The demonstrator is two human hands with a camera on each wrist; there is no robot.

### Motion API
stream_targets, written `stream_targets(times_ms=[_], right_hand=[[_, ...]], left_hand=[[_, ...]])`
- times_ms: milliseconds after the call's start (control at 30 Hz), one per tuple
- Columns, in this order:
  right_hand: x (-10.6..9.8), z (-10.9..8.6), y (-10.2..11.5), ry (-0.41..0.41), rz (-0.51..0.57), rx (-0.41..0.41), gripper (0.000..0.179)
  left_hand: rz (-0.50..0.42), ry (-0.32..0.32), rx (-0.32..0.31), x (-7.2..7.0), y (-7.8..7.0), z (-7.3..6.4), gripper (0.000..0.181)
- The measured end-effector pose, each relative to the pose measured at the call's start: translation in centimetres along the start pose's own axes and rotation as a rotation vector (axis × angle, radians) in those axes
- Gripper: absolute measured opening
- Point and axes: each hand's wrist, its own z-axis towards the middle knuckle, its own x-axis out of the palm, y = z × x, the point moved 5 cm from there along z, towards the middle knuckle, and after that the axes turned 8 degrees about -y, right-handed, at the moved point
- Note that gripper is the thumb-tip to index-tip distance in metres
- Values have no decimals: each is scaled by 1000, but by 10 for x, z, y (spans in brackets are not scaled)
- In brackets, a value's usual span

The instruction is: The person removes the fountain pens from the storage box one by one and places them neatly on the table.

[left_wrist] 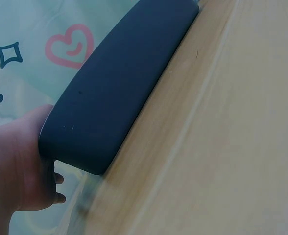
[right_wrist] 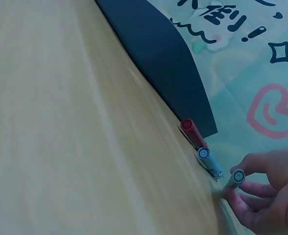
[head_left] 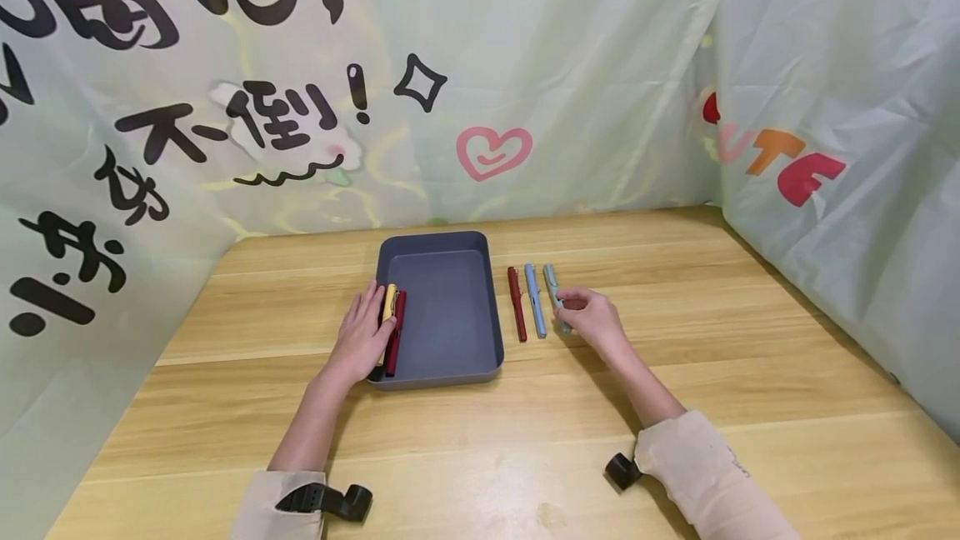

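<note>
A dark blue-grey tray (head_left: 442, 243) stands on the table, and my left hand (head_left: 363, 338) holds its left wall, fingers along the outside and thumb over the inside. Beneath that thumb, a yellow pen (head_left: 391, 300) and a dark red pen (head_left: 397, 338) lie along the wall, partly hidden. My right hand (head_left: 592, 319) pinches a grey-green pen (right_wrist: 237, 177) between thumb and fingers, right of the tray. Left of it lie a blue pen (head_left: 535, 300) and a red pen (head_left: 517, 302), roughly parallel. Whether the pinched pen touches the table, I cannot tell.
The wooden table (head_left: 465, 457) runs back to a printed cloth wall (head_left: 585, 107), with another cloth panel (head_left: 847, 257) on the right. Black wrist cameras sit at both sleeves, the left camera (head_left: 352, 503) and the right camera (head_left: 622, 471) close above the table.
</note>
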Motion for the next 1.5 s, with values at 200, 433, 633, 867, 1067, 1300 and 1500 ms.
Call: stream_targets(times_ms=[200,433,633,867,1067,1300,1500], right_hand=[[0,0,-2,-69,-90,-70,31],[2,-4,-2,-168,-104,-154,27],[5,-8,-1,-218,-145,-213,27],[6,-9,0,-250,-162,-268,26],[6,-9,0,-242,-163,-280,27],[7,-10,-1,-230,-160,-282,28],[8,-10,-2,-215,-162,-265,28]], left_hand=[[4,0,4,0,1,0,59],[-3,-3,2,0,2,1,59],[1,2,4,2,2,1,59],[-4,6,-1,1,1,0,59],[3,-4,12,-1,0,0,59],[-8,-5,16,-1,0,1,59],[-8,-4,15,-1,0,0,59]])
